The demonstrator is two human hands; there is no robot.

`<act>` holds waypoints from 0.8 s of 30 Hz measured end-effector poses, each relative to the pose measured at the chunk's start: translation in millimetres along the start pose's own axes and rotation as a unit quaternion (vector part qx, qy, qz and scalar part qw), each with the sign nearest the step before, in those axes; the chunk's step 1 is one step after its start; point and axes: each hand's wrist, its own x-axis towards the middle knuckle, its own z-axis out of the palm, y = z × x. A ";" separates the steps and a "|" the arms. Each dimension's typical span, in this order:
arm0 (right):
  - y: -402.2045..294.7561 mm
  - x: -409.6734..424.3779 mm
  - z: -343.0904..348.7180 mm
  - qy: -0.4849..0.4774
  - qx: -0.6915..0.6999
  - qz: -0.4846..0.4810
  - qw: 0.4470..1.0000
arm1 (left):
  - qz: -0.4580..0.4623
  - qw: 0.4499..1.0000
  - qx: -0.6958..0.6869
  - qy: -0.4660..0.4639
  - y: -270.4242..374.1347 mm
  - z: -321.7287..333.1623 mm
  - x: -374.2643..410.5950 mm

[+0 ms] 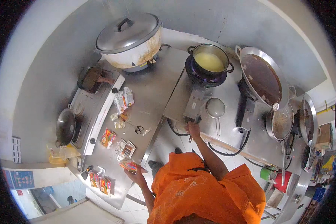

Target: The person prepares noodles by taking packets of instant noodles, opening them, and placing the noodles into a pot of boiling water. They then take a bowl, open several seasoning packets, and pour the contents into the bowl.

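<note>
My left hand [135, 175] grips a colourful instant noodle packet [131, 165] above the near edge of the left steel counter [145, 109]. My right hand [194, 130] is at the front end of a gas burner's control box [194, 106], by its black knob. How its fingers are closed there is too small to tell. On that burner stands a two-handled pot [210, 62] with pale yellow liquid in it. Opened foil wrappers [126, 149], another noodle packet [108, 138] and black-handled scissors [139, 129] lie on the counter beyond my left hand.
A large lidded rice cooker [128, 42] stands at the back. A two-burner stove [98, 112] holds a pan [91, 77] and a small wok [66, 127]. A round strainer [215, 107] lies right of my right hand. Farther right is a wok of dark liquid [261, 78]. A hose [226, 152] loops below.
</note>
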 end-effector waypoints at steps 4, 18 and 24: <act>1.8 -0.5 0.4 0.002 0.008 -0.046 0.999 | -0.015 1.000 -0.018 0.008 -0.7 -2.1 -2.8; -10.0 -7.1 1.1 -0.022 0.008 -0.043 0.999 | -0.007 0.999 -0.049 0.022 -6.1 -9.6 -7.4; -7.4 -5.4 -2.2 -0.039 -0.020 -0.076 0.996 | 0.010 0.998 -0.056 -0.004 -12.1 -15.6 -5.9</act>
